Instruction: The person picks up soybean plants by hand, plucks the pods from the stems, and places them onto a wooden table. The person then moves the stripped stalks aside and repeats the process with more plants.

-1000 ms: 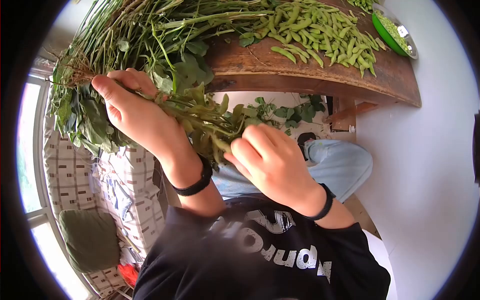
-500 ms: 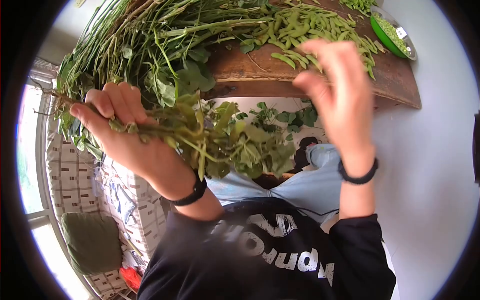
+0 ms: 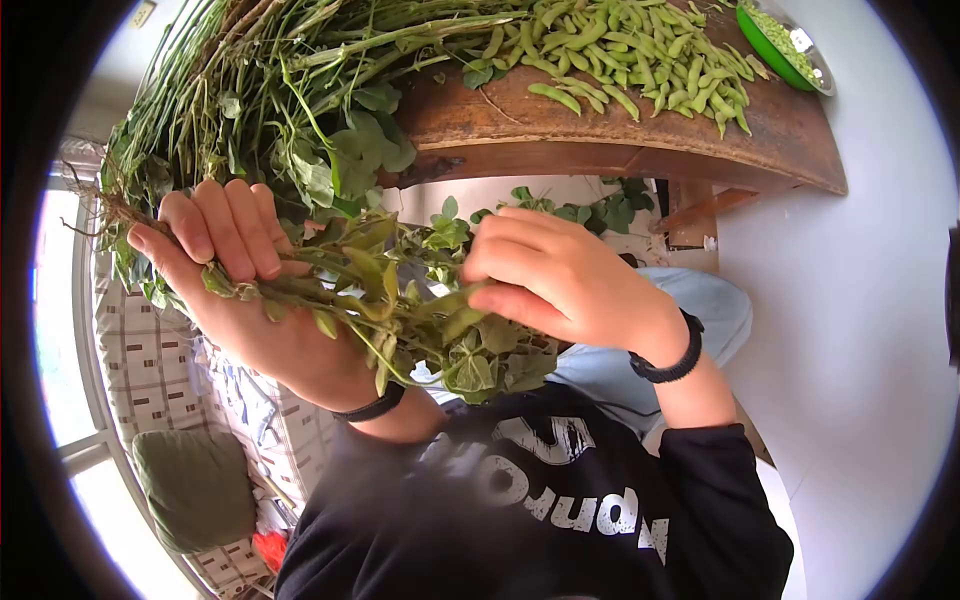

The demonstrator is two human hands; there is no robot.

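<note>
My left hand is wrapped round the stem of a soybean plant, whose roots stick out past the thumb at the left. Leaves and green pods hang along the stem towards the right. My right hand is closed at the leafy part, thumb and fingers pinched on a soybean pod; the fingertips are partly hidden among leaves. Beyond my hands, a heap of picked pods lies on the wooden table.
A pile of uprooted soybean plants covers the table's left side. A green-rimmed bowl of shelled beans stands at the far right corner. Loose leaves lie below the table. At the left is a sofa with a green cushion.
My right hand has come down and left from near the pod heap to the plant, and its spread fingers have closed. The left hand keeps its hold on the stem.
</note>
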